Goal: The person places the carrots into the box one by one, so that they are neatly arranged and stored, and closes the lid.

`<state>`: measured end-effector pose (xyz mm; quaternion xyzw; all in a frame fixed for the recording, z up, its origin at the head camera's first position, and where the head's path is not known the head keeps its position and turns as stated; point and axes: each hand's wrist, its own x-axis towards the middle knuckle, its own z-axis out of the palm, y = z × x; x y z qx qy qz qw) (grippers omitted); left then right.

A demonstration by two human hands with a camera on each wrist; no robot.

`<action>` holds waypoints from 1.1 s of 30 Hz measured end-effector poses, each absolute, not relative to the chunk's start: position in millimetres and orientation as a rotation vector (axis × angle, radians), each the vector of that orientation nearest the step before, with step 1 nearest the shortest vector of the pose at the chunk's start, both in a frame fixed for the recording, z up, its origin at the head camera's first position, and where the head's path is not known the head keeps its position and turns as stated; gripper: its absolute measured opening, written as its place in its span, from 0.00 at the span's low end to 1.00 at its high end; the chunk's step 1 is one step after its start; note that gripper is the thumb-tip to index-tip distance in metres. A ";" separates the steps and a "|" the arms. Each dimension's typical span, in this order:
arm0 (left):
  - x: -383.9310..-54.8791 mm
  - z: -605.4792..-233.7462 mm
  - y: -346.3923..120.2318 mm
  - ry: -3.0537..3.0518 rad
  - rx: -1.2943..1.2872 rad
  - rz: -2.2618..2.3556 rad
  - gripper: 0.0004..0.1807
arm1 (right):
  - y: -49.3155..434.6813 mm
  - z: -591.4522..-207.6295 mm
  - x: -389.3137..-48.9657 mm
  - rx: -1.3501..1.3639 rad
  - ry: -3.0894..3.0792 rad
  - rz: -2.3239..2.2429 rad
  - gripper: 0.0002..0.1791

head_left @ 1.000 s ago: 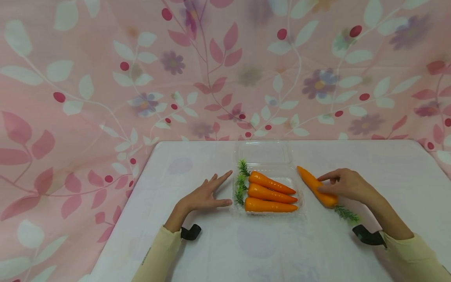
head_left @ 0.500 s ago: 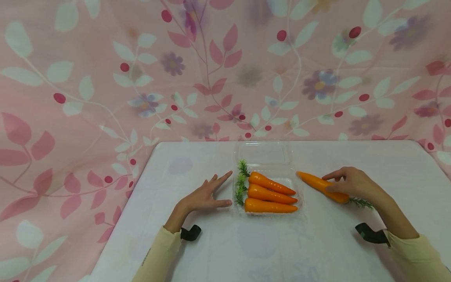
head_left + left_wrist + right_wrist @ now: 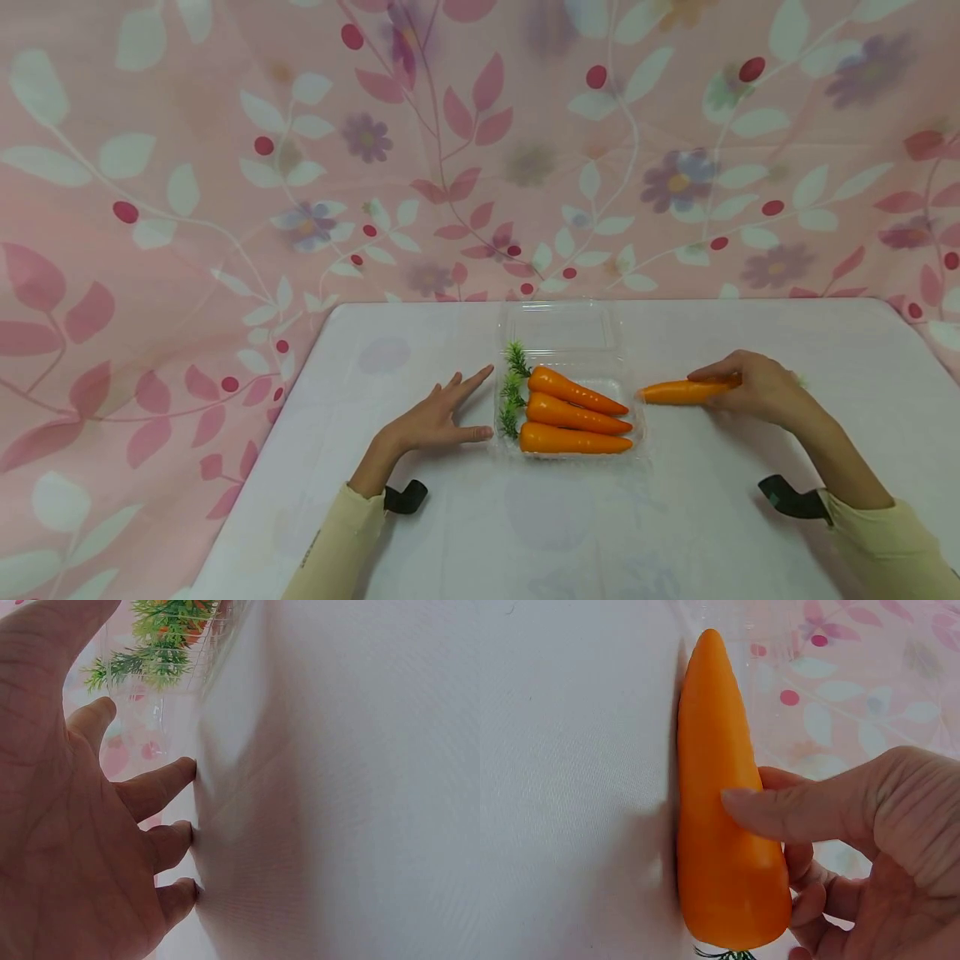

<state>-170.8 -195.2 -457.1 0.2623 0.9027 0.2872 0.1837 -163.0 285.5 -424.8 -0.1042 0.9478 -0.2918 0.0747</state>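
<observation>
My right hand [image 3: 761, 390] grips an orange toy carrot [image 3: 724, 817] by its thick half, thumb on one side and fingers on the other. The carrot's tip points left, close to the right wall of a clear plastic box [image 3: 637, 446]; its green top is mostly hidden behind the hand in the head view. Inside the box lie three more carrots [image 3: 579, 408] side by side, their leafy green tops [image 3: 513, 392] at the left. My left hand [image 3: 431, 417] rests with spread fingers on the table beside the box's left edge, its fingertips [image 3: 184, 769] touching the cloth.
The box's transparent lid [image 3: 558, 325] lies folded back behind it. A white cloth covers the table [image 3: 555, 533]. Behind the table's far edge hangs a pink floral curtain [image 3: 480, 167].
My right hand has turned the carrot from a steep diagonal to nearly level, its tip now pointing left at the box. The left hand has stayed in place.
</observation>
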 end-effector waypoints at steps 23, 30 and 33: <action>-170.2 -456.7 -195.2 2.552 0.746 0.796 0.53 | 288.0 -430.6 -163.1 -0.228 2.956 -0.762 0.16; -170.0 -455.9 -195.5 2.556 0.743 0.797 0.53 | 290.0 -432.6 -162.1 -0.203 2.935 -0.808 0.13; -170.1 -455.9 -195.2 2.554 0.748 0.801 0.53 | 290.5 -432.8 -160.9 -0.205 2.921 -0.829 0.12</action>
